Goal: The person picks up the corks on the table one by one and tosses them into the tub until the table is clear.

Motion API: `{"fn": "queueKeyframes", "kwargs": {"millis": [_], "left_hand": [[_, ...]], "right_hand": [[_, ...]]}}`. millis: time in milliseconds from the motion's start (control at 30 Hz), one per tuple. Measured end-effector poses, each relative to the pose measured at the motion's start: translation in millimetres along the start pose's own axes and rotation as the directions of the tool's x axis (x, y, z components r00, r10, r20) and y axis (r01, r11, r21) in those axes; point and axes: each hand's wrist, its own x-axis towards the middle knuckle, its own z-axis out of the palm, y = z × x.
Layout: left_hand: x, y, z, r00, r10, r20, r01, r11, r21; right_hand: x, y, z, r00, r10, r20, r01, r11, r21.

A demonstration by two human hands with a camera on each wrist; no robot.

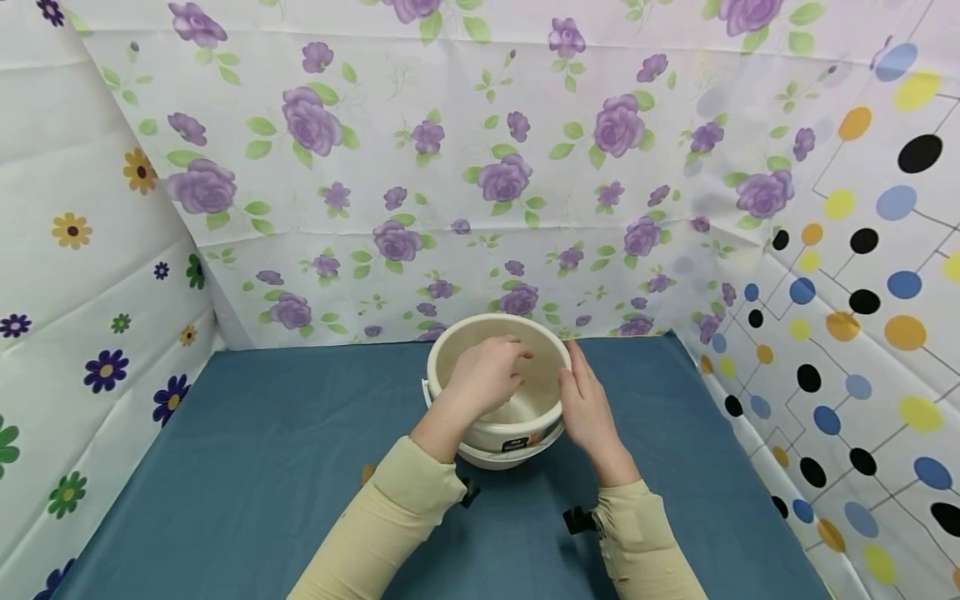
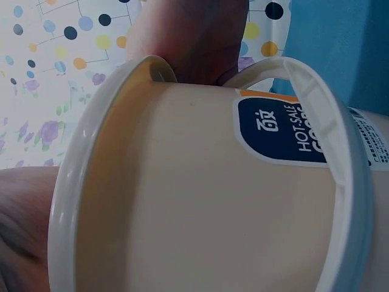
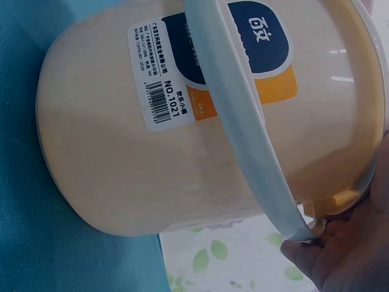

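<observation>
A cream-white plastic bucket (image 1: 498, 435) stands on the blue cloth, its mouth toward me. Its white handle (image 3: 243, 128) hangs down across the front, over a navy and orange label (image 2: 273, 131). My left hand (image 1: 489, 375) is at the bucket's mouth, fingers loosely bent over the inside; whether they touch the inner wall is hidden. Against the right side, my right hand (image 1: 587, 410) holds the bucket near the rim. In the right wrist view, the right hand's fingers (image 3: 340, 255) lie close to the handle's end joint.
A blue cloth (image 1: 285, 442) covers the table. Floral sheeting (image 1: 450, 183) rises behind the bucket, with a dotted sheet (image 1: 862, 333) at right and a flowered one (image 1: 97, 317) at left. A small brownish thing (image 1: 367, 474) shows beside the left sleeve.
</observation>
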Motion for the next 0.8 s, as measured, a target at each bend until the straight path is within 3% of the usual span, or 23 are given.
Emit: {"fn": "queueKeyframes", "kwargs": {"millis": [400,800], "left_hand": [[-6.1,-4.6,-3.1,1.0,-0.01,-0.003,0.01,1.0,-0.023],[-18.7,-14.3,-7.4,0.999,0.015,-0.052,-0.019,0.998,-0.065]], "right_hand": [[-0.3,0.9,0.0,1.0,0.013,-0.006,-0.013,1.0,-0.001],[-0.9,-0.5,0.2,1.0,-0.002,-0.01,0.002,1.0,0.009]]}}
